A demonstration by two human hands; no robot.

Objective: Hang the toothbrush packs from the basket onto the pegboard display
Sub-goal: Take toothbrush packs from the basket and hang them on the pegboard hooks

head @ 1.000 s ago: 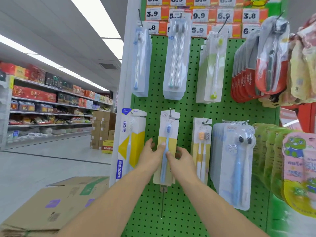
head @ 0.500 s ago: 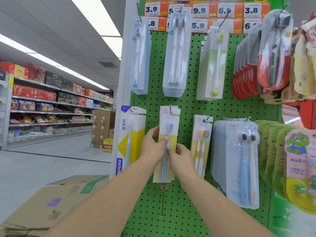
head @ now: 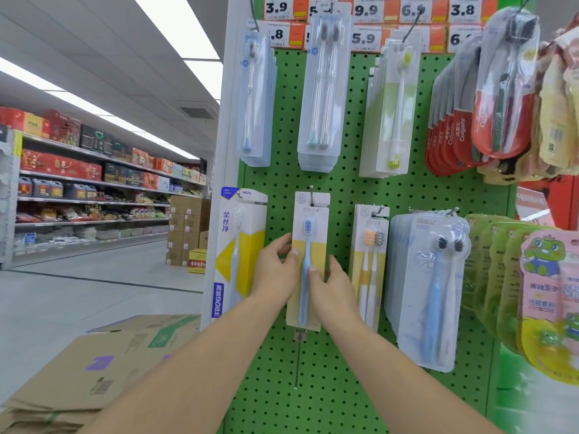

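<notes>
On the middle hook [head: 311, 195] of the pegboard's lower row: one toothbrush pack [head: 308, 261], white-and-yellow card with a clear blister over a blue brush, hanging upright by its top slot. Handling, as judged: very light, card stiff across its face but easily creased, blister smooth and likely slippery (better to take the card by its side edges than by the plastic); the hang slot looks the weakest point. Left hand [head: 275, 272] holds the left edge, thumb on the face and fingers curled behind; right hand [head: 330, 285] pinches the right edge lower down, thumb on the front. Neighbours: a taller white-and-yellow pack [head: 239, 249] just to the left, a twin-brush pack [head: 369, 261] to the right, none touching. Backing: green pegboard [head: 341, 189]. Basket: not in view. Cardboard boxes [head: 103, 364] lie lower left.
</notes>
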